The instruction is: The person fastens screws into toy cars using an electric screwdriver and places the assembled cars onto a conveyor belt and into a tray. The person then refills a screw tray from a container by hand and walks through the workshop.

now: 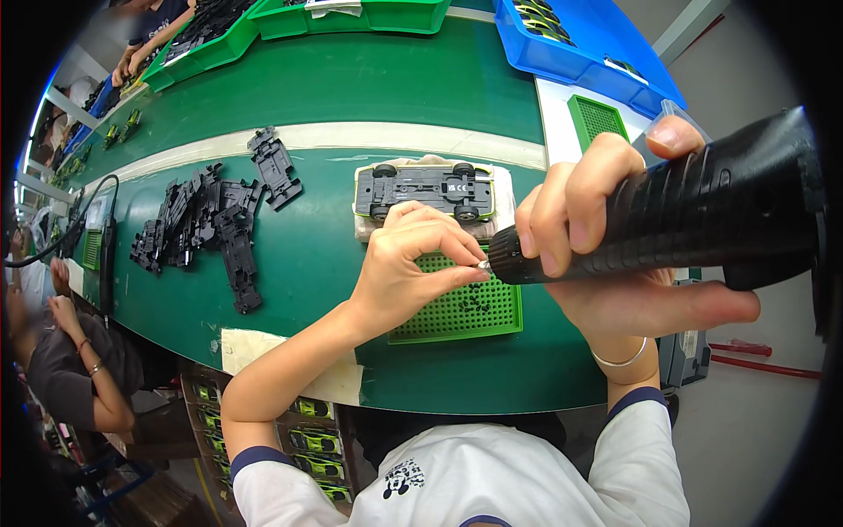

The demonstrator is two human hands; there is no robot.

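Note:
My right hand (587, 204) is wrapped around a thick black electric screwdriver (711, 189), held nearly level with its nose toward the left. At the driver's short metal tip, my left hand (406, 255) pinches with thumb and forefinger. Whether a screw sits between those fingertips is too small to make out. Just beyond my left hand, a toy car (421, 186) lies wheels up on a pale padded holder (503, 206), its black underside showing. Below both hands is a green perforated tray (457, 335) with several small dark screws (474, 306) in it.
Black plastic car chassis parts (206, 211) lie heaped on the green table (325, 263) at left. Green bins (386, 16) and a blue bin (597, 57) stand at the far side. A cable (110, 189) hangs at left, near a seated co-worker (75, 378).

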